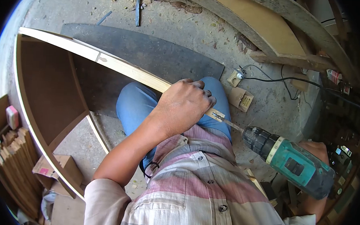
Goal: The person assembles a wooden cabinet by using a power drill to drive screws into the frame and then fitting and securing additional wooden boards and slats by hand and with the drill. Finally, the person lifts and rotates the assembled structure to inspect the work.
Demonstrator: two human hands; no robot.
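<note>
My left hand is wrapped over the pale wooden rail of a large framed panel, close to the rail's near end. The panel's dark brown board spreads to the left, bordered by light wood edging. In my right hand is a teal and black cordless drill, and its body hides most of the fingers. A long thin bit runs from the chuck to the end of the rail, where its tip meets a small metal piece. My knees in blue jeans sit beneath the rail.
A dark flat sheet lies on the concrete floor ahead. A plugged-in power cord and a small opened carton are at the right. Stacked wood strips and a cardboard box stand left. A curved wooden frame leans at upper right.
</note>
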